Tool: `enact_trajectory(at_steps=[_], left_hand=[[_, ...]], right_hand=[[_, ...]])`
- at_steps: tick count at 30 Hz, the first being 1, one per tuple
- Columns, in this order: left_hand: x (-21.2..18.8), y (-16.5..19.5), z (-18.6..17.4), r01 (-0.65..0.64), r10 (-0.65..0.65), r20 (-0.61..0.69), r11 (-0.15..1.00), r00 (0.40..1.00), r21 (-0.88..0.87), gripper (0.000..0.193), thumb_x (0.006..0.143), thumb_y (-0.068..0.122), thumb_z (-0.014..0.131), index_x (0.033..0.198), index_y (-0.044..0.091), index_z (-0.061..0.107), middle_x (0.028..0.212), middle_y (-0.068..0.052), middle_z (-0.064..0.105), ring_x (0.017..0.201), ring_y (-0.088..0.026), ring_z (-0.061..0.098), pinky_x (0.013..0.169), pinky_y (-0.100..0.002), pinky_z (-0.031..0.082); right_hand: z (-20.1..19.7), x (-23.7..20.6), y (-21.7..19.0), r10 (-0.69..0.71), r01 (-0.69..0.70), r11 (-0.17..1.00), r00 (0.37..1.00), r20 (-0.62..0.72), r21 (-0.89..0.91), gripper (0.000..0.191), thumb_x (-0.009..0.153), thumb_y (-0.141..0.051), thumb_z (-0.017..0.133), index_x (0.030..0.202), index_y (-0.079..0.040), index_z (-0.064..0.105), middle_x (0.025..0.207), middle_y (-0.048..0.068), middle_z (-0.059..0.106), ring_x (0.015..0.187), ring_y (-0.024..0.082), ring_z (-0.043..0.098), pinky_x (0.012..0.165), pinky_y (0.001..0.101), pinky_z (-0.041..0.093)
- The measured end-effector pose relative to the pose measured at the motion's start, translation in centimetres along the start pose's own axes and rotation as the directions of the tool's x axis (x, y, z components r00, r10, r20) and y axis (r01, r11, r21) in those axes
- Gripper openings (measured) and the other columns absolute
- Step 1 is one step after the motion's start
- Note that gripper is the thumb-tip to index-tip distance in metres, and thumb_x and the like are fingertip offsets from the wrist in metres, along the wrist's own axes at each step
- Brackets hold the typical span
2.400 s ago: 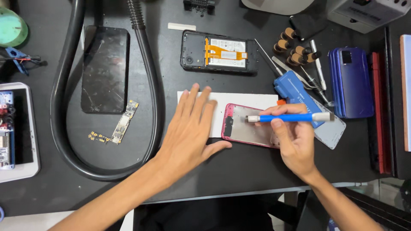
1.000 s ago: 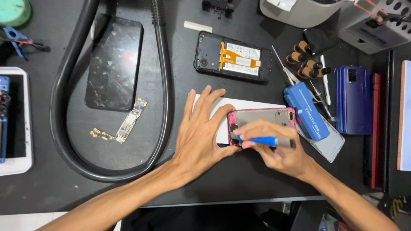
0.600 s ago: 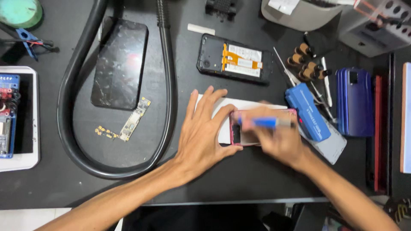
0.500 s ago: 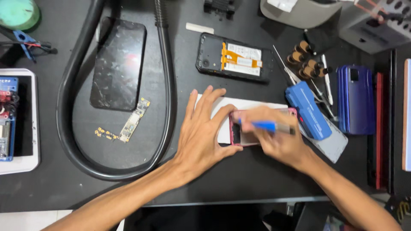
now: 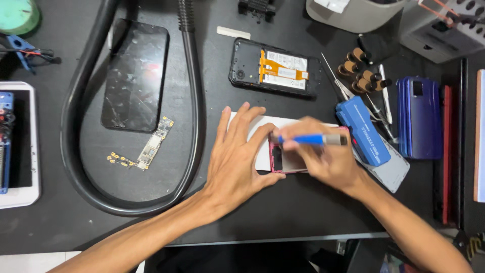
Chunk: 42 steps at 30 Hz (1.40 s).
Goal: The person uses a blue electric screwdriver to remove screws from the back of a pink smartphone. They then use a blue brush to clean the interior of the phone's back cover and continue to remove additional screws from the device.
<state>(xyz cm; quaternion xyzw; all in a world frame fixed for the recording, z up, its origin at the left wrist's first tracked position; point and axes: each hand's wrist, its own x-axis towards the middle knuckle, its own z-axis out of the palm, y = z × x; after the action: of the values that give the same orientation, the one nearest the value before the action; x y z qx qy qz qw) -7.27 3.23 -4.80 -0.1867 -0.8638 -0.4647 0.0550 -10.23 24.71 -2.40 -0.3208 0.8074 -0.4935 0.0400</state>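
Observation:
A pink-framed phone (image 5: 284,161) lies back side up on a white sheet (image 5: 262,146) near the table's front middle. My left hand (image 5: 237,156) lies flat with fingers spread, its thumb and forefinger bracing the phone's left end. My right hand (image 5: 323,159) covers the phone's right part and grips a blue-handled screwdriver (image 5: 310,139), held nearly level with its tip at the phone's top left corner. Most of the phone is hidden under my right hand.
An opened black phone (image 5: 275,68) with an orange flex cable lies behind. A cracked black screen (image 5: 134,76), a small circuit board (image 5: 155,142), a looped black hose (image 5: 76,167), a blue tool case (image 5: 362,130), screwdriver bits (image 5: 361,71), a blue phone (image 5: 419,117) and a white phone frame (image 5: 20,139) surround the hands.
My right hand has shifted left over the phone, bringing the screwdriver tip from the right end to the top left corner. My left hand stays flat beside the phone.

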Motion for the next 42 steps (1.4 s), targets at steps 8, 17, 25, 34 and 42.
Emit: enact_trajectory(at_steps=[8,17,25,34,42], left_hand=[[-0.1,-0.1,0.0,0.017,-0.017,0.003,1.000,1.000,0.008,0.083,0.053,0.029,0.097,0.123,0.007,0.059,0.141,-0.021,0.046,0.142,-0.047,0.035,0.123,-0.061,0.017],[0.1,0.2,-0.2,0.014,-0.014,0.009,1.000,1.000,0.010,0.084,0.052,0.029,0.097,0.124,0.007,0.059,0.139,-0.021,0.046,0.141,-0.047,0.036,0.122,-0.061,0.017],[-0.3,0.4,-0.4,0.003,-0.003,-0.009,1.000,1.000,0.008,0.083,0.051,0.027,0.097,0.122,0.008,0.060,0.138,-0.020,0.047,0.140,-0.047,0.037,0.122,-0.061,0.018],[-0.4,0.4,-0.3,0.002,-0.002,0.009,1.000,1.000,0.008,0.083,0.051,0.028,0.096,0.123,0.007,0.059,0.136,-0.020,0.048,0.140,-0.047,0.037,0.123,-0.061,0.017],[-0.3,0.5,-0.2,0.005,-0.005,0.005,1.000,1.000,0.004,0.081,0.051,0.023,0.095,0.122,0.006,0.061,0.134,-0.020,0.049,0.140,-0.046,0.038,0.123,-0.061,0.017]], right_hand=[[-0.2,0.7,-1.5,-0.064,0.070,0.996,0.993,0.101,-0.059,0.014,0.093,0.008,0.065,0.103,-0.002,0.068,0.112,0.011,0.075,0.107,0.024,0.075,0.096,0.0336,0.060],[-0.8,-0.2,-0.8,0.045,-0.039,0.997,0.996,0.080,-0.068,0.012,0.092,0.005,0.068,0.103,-0.001,0.071,0.109,0.011,0.076,0.099,0.022,0.076,0.086,0.0306,0.059],[-0.6,-0.9,-2.0,-0.004,0.006,1.000,0.989,0.145,-0.015,0.013,0.094,0.000,0.070,0.106,-0.004,0.069,0.107,0.010,0.076,0.101,0.021,0.077,0.091,0.0321,0.060],[-0.6,-1.3,-1.1,0.009,-0.018,0.998,0.987,0.159,0.055,0.014,0.091,0.006,0.066,0.101,-0.003,0.069,0.111,0.013,0.074,0.104,0.024,0.075,0.092,0.0328,0.061],[-0.5,-1.8,-1.8,0.000,-0.009,0.999,0.979,0.202,0.045,0.023,0.083,0.011,0.067,0.100,-0.005,0.070,0.113,0.012,0.075,0.105,0.024,0.077,0.092,0.0331,0.061]])
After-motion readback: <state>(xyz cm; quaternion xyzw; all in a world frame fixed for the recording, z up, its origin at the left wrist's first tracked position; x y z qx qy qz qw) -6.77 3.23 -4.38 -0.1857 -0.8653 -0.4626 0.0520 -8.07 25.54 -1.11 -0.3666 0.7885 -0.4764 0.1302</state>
